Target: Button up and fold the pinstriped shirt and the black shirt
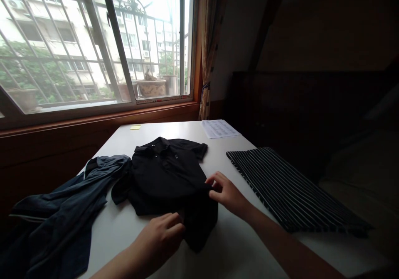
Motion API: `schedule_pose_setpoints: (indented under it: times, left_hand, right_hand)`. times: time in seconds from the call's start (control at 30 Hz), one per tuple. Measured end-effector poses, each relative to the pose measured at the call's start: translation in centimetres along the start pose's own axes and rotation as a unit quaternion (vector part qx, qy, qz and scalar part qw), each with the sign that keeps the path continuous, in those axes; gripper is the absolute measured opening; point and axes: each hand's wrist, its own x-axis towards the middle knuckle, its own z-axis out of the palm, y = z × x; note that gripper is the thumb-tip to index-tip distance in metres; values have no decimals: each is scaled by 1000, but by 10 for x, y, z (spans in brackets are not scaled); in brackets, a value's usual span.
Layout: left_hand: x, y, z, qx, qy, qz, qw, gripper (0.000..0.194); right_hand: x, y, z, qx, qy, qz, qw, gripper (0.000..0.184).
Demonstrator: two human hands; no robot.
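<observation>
A black polo shirt lies on the white table, collar toward the window and its lower part bunched near me. My right hand pinches the shirt's right edge between thumb and fingers, lifting it a little. Close to the shirt's lower hem, my left hand is closed, its fingers curled at the edge of the dark cloth. The fingertips of that hand are mostly hidden, but they appear to grip the shirt. One short sleeve points to the far right.
Dark blue clothing hangs over the table's left edge. A striped black cloth lies flat along the right side. Printed papers and a yellow sticky note rest at the far end, below a barred window with a curtain.
</observation>
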Motion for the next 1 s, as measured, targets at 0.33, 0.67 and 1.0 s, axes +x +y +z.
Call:
schedule_pose_setpoints:
  times: [0.33, 0.67, 1.0]
  left_hand:
    - [16, 55, -78, -365, -176, 37, 913, 28]
    - [-18, -42, -19, 119, -27, -87, 989, 29]
    - [-4, -54, -10, 68, 31, -127, 989, 61]
  right_hand:
    - [-12, -12, -25, 102, -86, 24, 991, 24]
    - [-46, 8, -6, -79, -230, 54, 968, 21]
    - [-43, -9, 19, 104, -182, 38, 977, 15]
